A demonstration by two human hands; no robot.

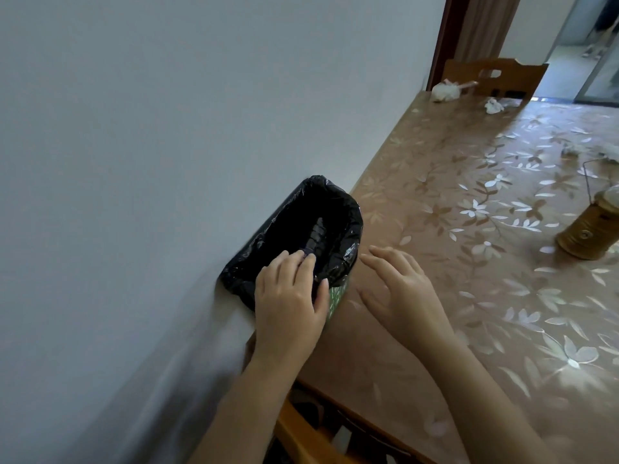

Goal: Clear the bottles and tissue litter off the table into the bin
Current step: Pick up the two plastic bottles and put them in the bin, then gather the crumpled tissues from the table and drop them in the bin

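The left hand reaches over the black-lined bin, fingertips at a dark bottle inside; the grip is unclear. The right hand hovers spread above the worktop. Crumpled tissues lie far off.

Quick count: one bin with one dark bottle in it, and two hands at it, left hand and right hand. Well beyond the bin I make out three tissue wads, one golden jar and one wooden chair. A second chair sits nearer than the bin.
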